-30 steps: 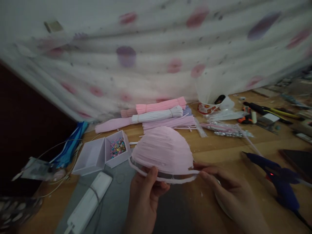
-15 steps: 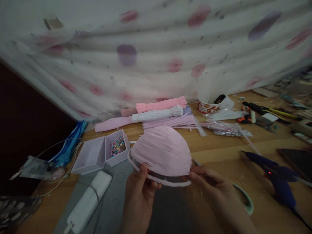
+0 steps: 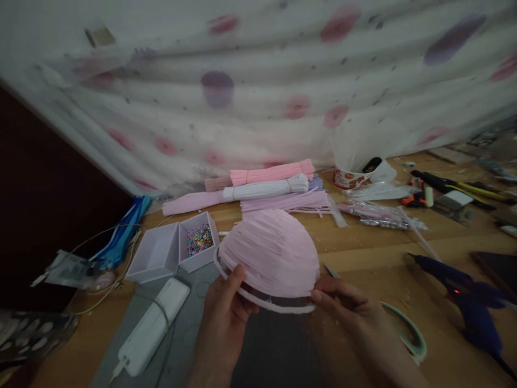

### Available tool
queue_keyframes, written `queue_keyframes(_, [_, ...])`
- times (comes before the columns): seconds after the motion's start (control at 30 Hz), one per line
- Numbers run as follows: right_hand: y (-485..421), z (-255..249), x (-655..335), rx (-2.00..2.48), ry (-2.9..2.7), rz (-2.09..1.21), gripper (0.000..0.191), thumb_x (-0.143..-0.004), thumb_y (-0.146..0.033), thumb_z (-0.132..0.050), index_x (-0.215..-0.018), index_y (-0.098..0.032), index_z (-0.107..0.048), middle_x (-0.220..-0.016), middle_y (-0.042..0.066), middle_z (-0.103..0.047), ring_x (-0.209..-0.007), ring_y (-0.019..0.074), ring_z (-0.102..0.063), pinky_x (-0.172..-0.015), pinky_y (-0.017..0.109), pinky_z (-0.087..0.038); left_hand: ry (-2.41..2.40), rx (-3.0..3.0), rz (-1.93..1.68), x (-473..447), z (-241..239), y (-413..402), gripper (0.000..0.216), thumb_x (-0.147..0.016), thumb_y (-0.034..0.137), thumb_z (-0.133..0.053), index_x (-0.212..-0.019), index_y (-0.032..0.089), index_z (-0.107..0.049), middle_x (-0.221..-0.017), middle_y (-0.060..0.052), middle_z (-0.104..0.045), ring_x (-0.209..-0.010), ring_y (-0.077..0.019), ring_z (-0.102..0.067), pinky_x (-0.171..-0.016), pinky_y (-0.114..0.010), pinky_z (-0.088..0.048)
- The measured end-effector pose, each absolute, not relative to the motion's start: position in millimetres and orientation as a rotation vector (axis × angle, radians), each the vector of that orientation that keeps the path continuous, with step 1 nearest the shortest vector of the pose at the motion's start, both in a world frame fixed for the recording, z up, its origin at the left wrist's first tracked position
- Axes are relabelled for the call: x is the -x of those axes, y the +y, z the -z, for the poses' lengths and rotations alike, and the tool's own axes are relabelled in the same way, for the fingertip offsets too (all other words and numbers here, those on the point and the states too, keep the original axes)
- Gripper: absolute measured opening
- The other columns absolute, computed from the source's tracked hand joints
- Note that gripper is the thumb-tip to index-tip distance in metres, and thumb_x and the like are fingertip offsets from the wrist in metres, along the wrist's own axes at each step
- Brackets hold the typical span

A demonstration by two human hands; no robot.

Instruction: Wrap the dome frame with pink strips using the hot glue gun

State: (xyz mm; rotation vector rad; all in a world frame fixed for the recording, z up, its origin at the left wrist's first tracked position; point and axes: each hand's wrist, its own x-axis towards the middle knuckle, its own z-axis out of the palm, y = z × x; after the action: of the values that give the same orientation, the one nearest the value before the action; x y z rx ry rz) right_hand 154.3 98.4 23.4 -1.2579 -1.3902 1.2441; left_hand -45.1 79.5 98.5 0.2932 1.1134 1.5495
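Observation:
A pale pink dome (image 3: 271,250) built of pipe cleaner strips laid side by side is held up at the middle. A pale pink pipe cleaner strip (image 3: 278,308) curves below its lower edge, with a narrow dark gap between the two. On the left side, my left hand (image 3: 226,315) grips the dome, its thumb over the lower edge and its other fingers underneath, partly hidden. At the right end of the edge, my right hand (image 3: 343,307) pinches the dome's corner between thumb and forefinger, close to the strip's end.
Behind lie bundled pipe cleaners (image 3: 266,188). An open box of beads (image 3: 200,240) and a white power strip (image 3: 155,326) are left. At right are a blue glue gun (image 3: 460,296) with a red light, a green tape roll (image 3: 420,345) and a paper cup (image 3: 351,178).
The whole view has shifted slightly, moving the table things rightward. The dome has tilted a little in my hands, and my left fingers show less beneath it. Both hands keep their hold.

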Motion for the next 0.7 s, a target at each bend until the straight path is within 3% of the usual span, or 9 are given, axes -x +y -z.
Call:
queue_keyframes(0.13, [97,-29,-150,1.273,-1.405,-1.230,0.028,-0.079,-0.054,-0.074,-0.076,-0.026,-0.077,-0.075,0.002,-0.074,-0.074,0.0214,-0.065,-0.066,0.031,-0.050,1.122,-0.300,-1.506,49,-101,78,0.033,-0.055,0.029,-0.095,-0.079,0.016,-0.077,-0.068,-0.001,-0.075,-0.051,-0.0112,-0.066,-0.044,-0.017,-0.056])
queue_keyframes(0.4, [99,-40,-151,1.282,-1.431,-1.206,0.024,-0.079,-0.049,-0.074,-0.074,-0.026,-0.078,-0.073,0.002,-0.074,-0.072,0.0217,-0.067,-0.066,0.030,-0.052,1.120,-0.316,-1.501,48,-93,78,0.026,-0.065,0.030,-0.089,-0.083,0.016,-0.077,-0.078,-0.003,-0.079,-0.064,-0.0145,-0.071,-0.055,-0.021,-0.060])
queue_keyframes(0.7, [100,-29,-148,1.277,-1.332,-1.186,0.028,-0.073,-0.053,-0.078,-0.074,-0.025,-0.079,-0.072,0.003,-0.075,-0.066,0.0207,-0.067,-0.059,0.029,-0.053,1.075,-0.258,-1.486,57,-90,85,0.022,-0.066,0.018,-0.087,-0.086,0.016,-0.078,-0.086,-0.005,-0.081,-0.079,-0.0194,-0.076,-0.069,-0.026,-0.061])
